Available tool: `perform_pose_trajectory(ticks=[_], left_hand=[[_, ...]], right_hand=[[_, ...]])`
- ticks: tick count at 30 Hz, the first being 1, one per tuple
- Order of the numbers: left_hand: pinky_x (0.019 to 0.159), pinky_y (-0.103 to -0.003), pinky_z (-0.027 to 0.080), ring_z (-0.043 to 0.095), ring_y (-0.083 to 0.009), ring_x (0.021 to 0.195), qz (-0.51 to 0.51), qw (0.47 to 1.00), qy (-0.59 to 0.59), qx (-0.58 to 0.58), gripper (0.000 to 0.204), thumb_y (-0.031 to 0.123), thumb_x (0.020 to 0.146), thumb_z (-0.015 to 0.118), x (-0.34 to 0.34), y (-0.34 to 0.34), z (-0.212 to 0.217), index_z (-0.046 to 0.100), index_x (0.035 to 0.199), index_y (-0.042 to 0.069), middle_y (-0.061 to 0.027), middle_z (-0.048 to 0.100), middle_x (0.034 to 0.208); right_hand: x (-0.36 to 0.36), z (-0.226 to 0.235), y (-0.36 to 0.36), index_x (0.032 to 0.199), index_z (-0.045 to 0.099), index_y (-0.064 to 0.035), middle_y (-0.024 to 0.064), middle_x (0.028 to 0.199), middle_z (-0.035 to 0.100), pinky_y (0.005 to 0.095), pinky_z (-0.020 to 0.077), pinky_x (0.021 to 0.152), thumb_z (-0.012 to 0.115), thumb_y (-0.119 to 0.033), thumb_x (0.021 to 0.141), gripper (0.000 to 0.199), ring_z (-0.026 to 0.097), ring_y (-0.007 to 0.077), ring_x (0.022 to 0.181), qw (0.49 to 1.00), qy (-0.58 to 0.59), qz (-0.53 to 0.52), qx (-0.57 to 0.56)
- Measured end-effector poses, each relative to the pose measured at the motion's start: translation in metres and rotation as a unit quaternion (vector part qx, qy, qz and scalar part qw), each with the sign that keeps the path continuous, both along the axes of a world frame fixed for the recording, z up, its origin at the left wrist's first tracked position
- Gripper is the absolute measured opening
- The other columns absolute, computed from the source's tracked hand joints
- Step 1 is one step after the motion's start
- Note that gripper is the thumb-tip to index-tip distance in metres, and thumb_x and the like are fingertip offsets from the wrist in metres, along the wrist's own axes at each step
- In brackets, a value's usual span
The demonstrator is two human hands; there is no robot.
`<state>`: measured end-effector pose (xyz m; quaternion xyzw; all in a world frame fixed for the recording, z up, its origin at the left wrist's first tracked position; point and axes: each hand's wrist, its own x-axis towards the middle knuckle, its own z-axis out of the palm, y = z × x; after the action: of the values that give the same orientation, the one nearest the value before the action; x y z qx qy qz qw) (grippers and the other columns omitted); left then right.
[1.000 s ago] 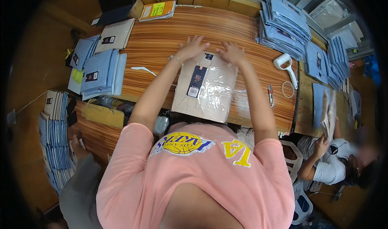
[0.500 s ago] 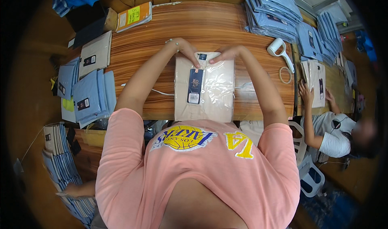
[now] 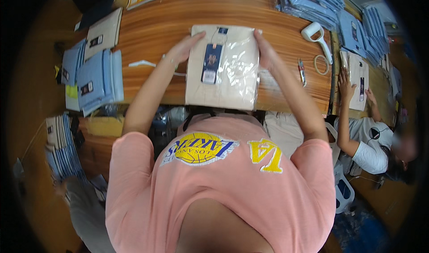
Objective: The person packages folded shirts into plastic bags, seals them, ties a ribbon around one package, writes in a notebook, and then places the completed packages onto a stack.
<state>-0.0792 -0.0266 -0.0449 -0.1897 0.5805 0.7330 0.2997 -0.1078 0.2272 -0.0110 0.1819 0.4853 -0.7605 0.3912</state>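
Note:
A folded beige shirt in a shiny clear plastic bag is in front of me over the table's near edge. A dark hang tag lies flat on its front, left of the middle. My left hand grips the bag's left edge near the upper corner, thumb on the front. The right edge is held by my right hand, its fingers partly hidden behind the package.
To the right lie a white lint roller, a tape ring and small snips. Bagged blue shirts are piled at the far right, more blue shirts at the left. A co-worker's hand touches another beige package.
My hands have gone from the package's top edge to its two sides. The package looks larger and lifted. My view has shifted, and the snips now show beside my right arm.

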Motion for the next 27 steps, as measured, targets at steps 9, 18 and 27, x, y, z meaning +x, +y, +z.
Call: perform_pose_trajectory(ticks=[9, 18, 27], left_hand=[[0.108, -0.035, 0.016, 0.024, -0.0290, 0.132, 0.108, 0.952, 0.182, -0.221, 0.085, 0.058, 0.084, 0.047, 0.074, -0.008, 0.037, 0.025, 0.136, -0.005, -0.0218, 0.028, 0.140], [0.106, -0.035, 0.019, 0.031, -0.0194, 0.129, 0.081, 0.991, 0.075, 0.069, 0.068, 0.046, 0.089, 0.046, 0.189, 0.012, -0.006, 0.027, 0.138, 0.002, -0.0100, 0.034, 0.140], [0.100, -0.027, 0.032, 0.040, -0.0167, 0.123, -0.006, 0.957, 0.271, -0.104, 0.052, 0.009, 0.091, 0.048, 0.215, 0.004, -0.011, 0.027, 0.138, -0.001, -0.0126, 0.040, 0.137]], right_hand=[[0.048, -0.020, 0.048, 0.136, 0.031, -0.0008, 0.0240, 0.137, 0.034, 0.0443, 0.0147, 0.107, 0.041, -0.058, 0.087, 0.076, 0.024, 0.0323, 0.132, 0.956, 0.156, -0.038, 0.245], [0.192, -0.064, 0.048, 0.140, 0.025, -0.0072, 0.0056, 0.143, 0.031, 0.0381, 0.0188, 0.106, 0.036, -0.050, 0.093, 0.065, 0.025, 0.0198, 0.132, 0.984, 0.162, -0.031, 0.071], [0.203, -0.060, 0.043, 0.140, 0.021, -0.0006, 0.0144, 0.140, 0.032, 0.0270, 0.0343, 0.097, 0.056, -0.015, 0.089, 0.064, 0.036, 0.0185, 0.124, 0.912, 0.387, -0.028, 0.134]])
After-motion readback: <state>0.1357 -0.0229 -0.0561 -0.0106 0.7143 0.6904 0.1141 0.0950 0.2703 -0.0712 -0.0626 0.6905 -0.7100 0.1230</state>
